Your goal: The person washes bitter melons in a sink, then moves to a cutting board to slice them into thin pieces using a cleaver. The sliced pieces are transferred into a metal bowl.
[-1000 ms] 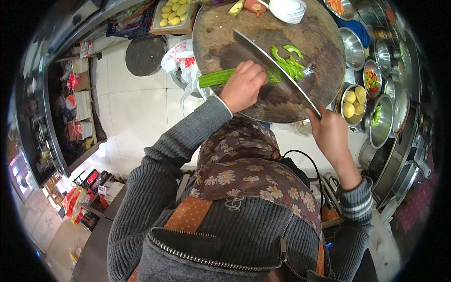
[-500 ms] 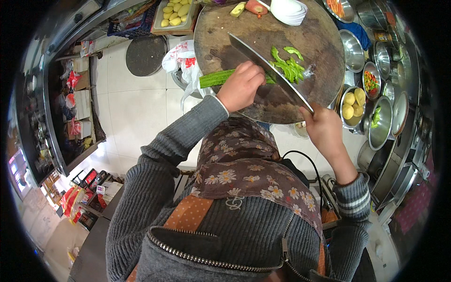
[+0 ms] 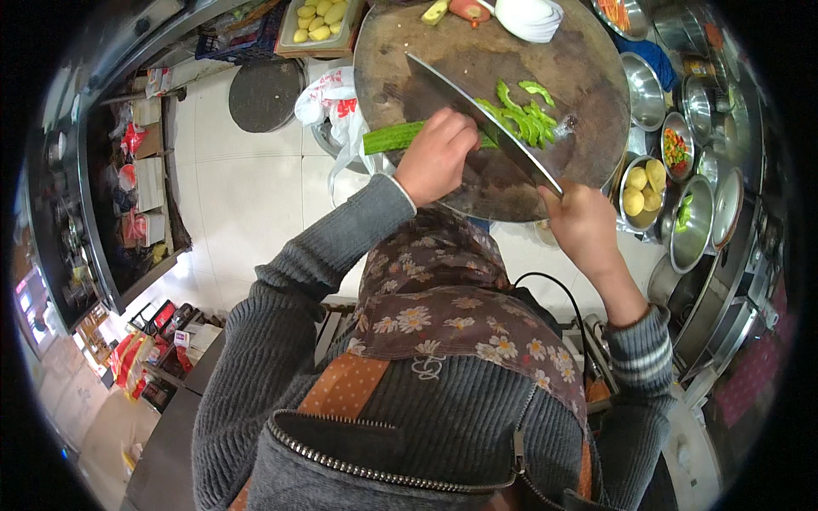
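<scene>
Both hands were at work over a round wooden board (image 3: 588, 85), and if that board was a clock, the person stood at six o'clock. The left hand (image 3: 439, 155) was near eight o'clock, with its fingers bent and bunched together, pressing down on a long green vegetable (image 3: 388, 139). One end of the vegetable pointed to nine o'clock, and the rest ran under the hand toward the middle of the board. The right hand (image 3: 584, 220) was near five o'clock, closed tight around the handle of a big knife (image 3: 511, 146). The knife lay on a slant, with its tip toward ten o'clock, just beside the left fingers. I could not tell if its edge touched the board. Past the knife, toward three o'clock, sat a little pile of thin green slices (image 3: 537, 128). Up at one o'clock was a white piece with thin layers (image 3: 530, 21), and near twelve was an orange-red piece (image 3: 470, 10). A small yellow-green piece (image 3: 435, 11) sat at eleven. Off the board, at four o'clock, I saw a bowl of peeled yellow potatoes (image 3: 634, 201), and just past it a metal bowl (image 3: 697, 243) with some green bits inside. A white plastic bag (image 3: 341, 119) hung by the board at nine o'clock, and a tray of small yellow potatoes (image 3: 319, 32) was out at ten.
</scene>
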Tool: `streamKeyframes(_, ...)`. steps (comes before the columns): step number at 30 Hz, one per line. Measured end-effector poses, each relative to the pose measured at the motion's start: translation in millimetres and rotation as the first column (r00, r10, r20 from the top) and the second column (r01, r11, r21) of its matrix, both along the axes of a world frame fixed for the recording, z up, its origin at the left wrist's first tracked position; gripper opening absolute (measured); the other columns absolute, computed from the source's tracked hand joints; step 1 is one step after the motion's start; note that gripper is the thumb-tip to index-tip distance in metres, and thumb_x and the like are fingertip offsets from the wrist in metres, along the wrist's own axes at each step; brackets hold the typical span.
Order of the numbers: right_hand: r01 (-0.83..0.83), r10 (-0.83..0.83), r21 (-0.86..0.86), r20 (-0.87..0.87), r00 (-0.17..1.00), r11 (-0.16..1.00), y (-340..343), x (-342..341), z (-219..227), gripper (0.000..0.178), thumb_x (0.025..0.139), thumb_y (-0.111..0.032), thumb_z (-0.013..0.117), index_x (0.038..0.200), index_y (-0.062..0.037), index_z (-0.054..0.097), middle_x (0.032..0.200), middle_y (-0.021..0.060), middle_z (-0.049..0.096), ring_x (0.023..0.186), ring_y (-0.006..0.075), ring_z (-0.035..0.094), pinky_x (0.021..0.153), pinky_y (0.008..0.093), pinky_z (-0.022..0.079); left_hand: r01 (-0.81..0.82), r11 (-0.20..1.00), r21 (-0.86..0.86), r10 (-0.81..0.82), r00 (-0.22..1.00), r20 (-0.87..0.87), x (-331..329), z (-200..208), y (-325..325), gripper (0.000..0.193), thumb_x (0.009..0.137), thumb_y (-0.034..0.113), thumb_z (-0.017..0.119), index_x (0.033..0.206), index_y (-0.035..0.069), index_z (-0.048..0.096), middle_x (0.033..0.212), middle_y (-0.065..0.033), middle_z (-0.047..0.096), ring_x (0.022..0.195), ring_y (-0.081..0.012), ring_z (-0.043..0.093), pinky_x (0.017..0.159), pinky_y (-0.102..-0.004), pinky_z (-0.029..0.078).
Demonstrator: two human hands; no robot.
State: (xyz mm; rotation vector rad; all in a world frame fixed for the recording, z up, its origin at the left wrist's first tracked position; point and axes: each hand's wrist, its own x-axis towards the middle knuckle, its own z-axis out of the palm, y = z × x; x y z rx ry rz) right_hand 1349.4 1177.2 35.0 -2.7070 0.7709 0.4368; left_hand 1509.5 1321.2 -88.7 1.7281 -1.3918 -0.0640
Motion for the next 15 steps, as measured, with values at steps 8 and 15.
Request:
streamKeyframes(8,0.012,-0.012,0.021,0.002,1.0,1.0,2,4,-1,0.023,0.087,-0.027,0.061,0.084,-0.0049,0.068,0.067,0.0184,0.063,0.066,0.0362,0.063,0.06,0.0444,0.051,0.004,1.0,-0.019,-0.004,1.0,-0.005,1,-2,0,0.019,0.065,-0.007,0.059,0.079,0.003,0.055,0.086,-0.0111,0.053,0.083,-0.0319,0.052,0.076,-0.0396,0.044)
streamKeyframes(15,0.05,-0.047,0.065,-0.051,0.998,0.997,8,9,12,0.025,0.088,-0.029,0.06,0.086,-0.0051,0.068,0.069,0.0183,0.064,0.069,0.038,0.063,0.063,0.0457,0.051,0.038,0.999,0.016,-0.038,0.999,-0.003,0,-3,6,0.019,0.064,-0.009,0.057,0.079,0.003,0.054,0.087,-0.0109,0.054,0.083,-0.0317,0.052,0.075,-0.0386,0.044)
